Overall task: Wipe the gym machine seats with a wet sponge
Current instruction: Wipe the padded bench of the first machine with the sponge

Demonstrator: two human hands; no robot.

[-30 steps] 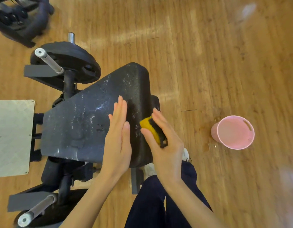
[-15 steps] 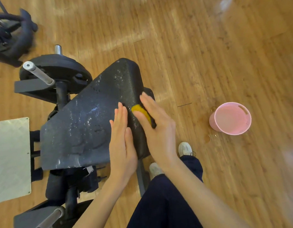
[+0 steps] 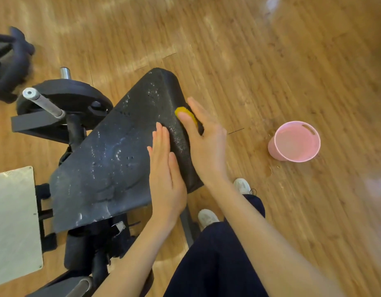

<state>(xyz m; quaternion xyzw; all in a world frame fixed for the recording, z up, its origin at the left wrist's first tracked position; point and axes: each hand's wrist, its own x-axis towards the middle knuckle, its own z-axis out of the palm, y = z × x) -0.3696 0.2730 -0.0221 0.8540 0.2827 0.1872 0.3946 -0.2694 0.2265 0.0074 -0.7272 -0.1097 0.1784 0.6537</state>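
Note:
The black padded seat of the gym machine fills the middle left, its top glistening with water drops. My left hand lies flat on the seat's right part, fingers straight. My right hand holds a yellow sponge with a dark scouring side, thumb and fingers around it, and presses it against the seat's right side edge. Most of the sponge is hidden under my fingers.
A pink bucket with water stands on the wooden floor to the right. A weight plate and a steel peg are at the left, a metal footplate at the lower left. My white shoes are below the seat.
My right hand has slid the sponge up along the seat's right edge, away from me. My left hand has stayed flat on the seat.

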